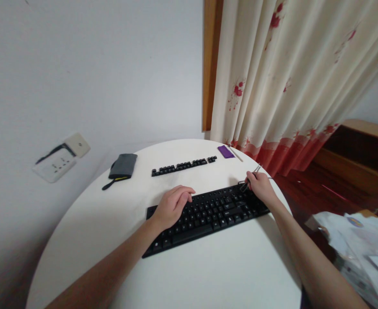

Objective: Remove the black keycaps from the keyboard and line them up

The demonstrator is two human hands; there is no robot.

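- The left hand (172, 208) lies over the left part of the black keyboard (204, 214), its fingers close together, loosely bent and pointing right, with the thumb just on the near side of them; no item shows in its grasp.
- The right hand (258, 185) is above the keyboard's far right end, its fingers clamped on a thin wire tool (244, 187).
- One end of the tool reaches down and left from these fingers to the keys; the other sticks up beyond them. Whether its lower end touches a key cannot be told.
- The keyboard stretches below and between both sets of fingers, flat on the white table (189, 279).
- Past the left fingertips, well apart from them, runs a row of loose black keycaps (182, 166).
- Beyond the right fingers and a little to their left lies a purple cloth (226, 151), with a slim pale stick (236, 154) just beside it.
- Far to the left of the left fingers, and beyond them, rests a dark grey pouch (123, 166).
- Behind the right fingers, past the table's edge, hangs a flowered curtain (291, 86).
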